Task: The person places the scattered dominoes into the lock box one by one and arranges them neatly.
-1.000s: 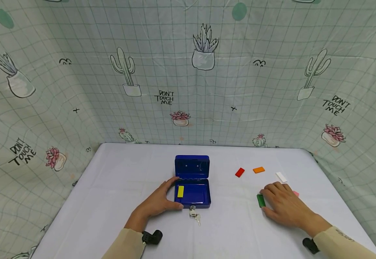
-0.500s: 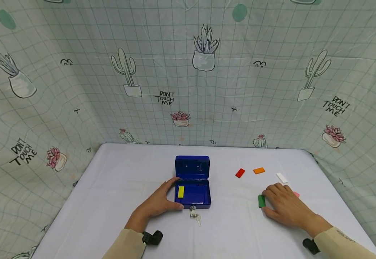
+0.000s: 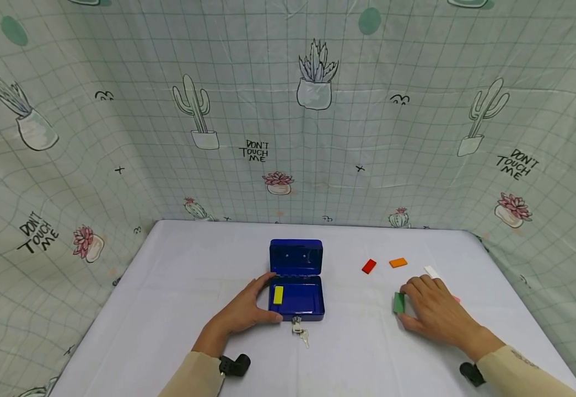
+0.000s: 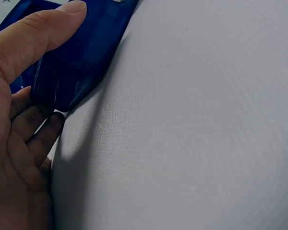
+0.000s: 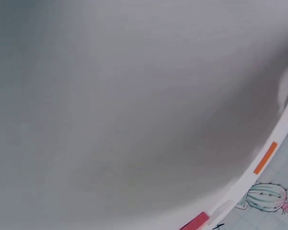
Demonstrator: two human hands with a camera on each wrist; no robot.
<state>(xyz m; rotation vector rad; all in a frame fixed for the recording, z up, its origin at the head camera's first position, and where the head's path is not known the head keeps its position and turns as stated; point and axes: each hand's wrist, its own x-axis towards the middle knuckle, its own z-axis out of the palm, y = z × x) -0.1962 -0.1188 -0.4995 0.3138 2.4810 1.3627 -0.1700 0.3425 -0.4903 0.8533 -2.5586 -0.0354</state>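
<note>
On the table stands a small blue cash box with its lid raised. A yellow domino-like block lies at the left inside it, and keys hang from the front lock. My left hand grips the box's left end, thumb at the front corner and fingers at the back; the left wrist view shows the thumb on the blue wall. To the right, my right hand pinches a green domino-like block between thumb and fingers, and the block looks tipped up.
Beyond the right hand lie a red block, an orange block and a partly covered white block. A pink block is mostly hidden by the hand in the head view. A patterned curtain surrounds the table.
My right hand has moved slightly away from me with the green block, which now looks tipped up off the table. The left hand still grips the box.
</note>
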